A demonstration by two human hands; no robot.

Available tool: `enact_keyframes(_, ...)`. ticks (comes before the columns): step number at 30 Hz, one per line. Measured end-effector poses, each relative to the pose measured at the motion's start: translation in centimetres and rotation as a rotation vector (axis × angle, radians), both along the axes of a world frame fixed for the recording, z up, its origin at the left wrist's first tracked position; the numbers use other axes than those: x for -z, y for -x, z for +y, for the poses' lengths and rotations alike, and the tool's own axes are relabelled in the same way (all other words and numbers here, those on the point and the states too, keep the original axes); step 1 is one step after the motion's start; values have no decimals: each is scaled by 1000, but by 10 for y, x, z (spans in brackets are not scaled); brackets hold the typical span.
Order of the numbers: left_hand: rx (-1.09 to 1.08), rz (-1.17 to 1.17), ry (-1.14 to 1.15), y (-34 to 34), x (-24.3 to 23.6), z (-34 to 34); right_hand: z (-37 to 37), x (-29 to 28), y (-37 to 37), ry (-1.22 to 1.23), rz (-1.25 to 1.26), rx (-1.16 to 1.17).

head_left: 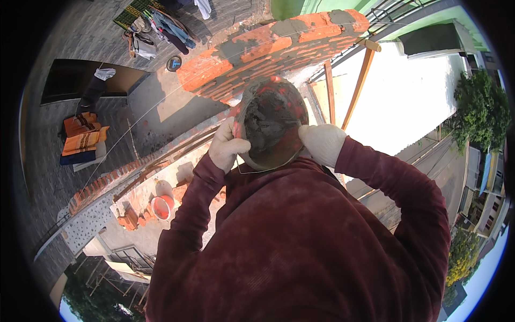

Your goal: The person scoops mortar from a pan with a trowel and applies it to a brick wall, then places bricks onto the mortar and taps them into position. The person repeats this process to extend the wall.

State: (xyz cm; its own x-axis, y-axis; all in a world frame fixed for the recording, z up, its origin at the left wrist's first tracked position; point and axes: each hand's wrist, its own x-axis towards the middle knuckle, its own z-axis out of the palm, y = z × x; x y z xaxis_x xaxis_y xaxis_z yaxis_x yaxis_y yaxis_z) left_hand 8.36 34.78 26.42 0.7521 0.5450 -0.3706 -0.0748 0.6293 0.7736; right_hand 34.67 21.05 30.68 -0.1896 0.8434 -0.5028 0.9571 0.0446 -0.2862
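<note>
A red bucket (304, 107) caked with grey mortar is tilted before my chest, its mouth facing up at me. Wet mortar (263, 126) lies inside. My left hand (228, 146), in a pale glove, grips the left rim, thumb over the edge; a thin wire bail hangs below it. My right hand (323, 144), gloved too, is closed at the right rim. From it a thin dark shank, apparently a trowel's (287, 119), reaches into the mortar; its blade is buried and its handle is hidden in the fist.
Just beyond the bucket rises a brick wall (257, 48) with mortar patches along its top. A taut string crosses it. Wooden props (357, 88) lean at its right. Lower left are a red tub (162, 207) and loose bricks (129, 219). A street lies far below on the right.
</note>
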Motion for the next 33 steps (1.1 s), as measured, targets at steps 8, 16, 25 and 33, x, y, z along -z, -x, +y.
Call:
enact_keyframes(8,18,56,-63,20,-1,5,18,-53,-18,-281,-234,-31)
enact_keyframes(16,130,10,-66,9,9,13,11,-30,15,-46,-96,-57)
enact_keyframes(25,83,68,-147,-11,9,8,13,-53,-42,231,223,128)
enact_keyframes(33,54,191,-240,-50,-17,-1,7,-44,-87,213,42,62)
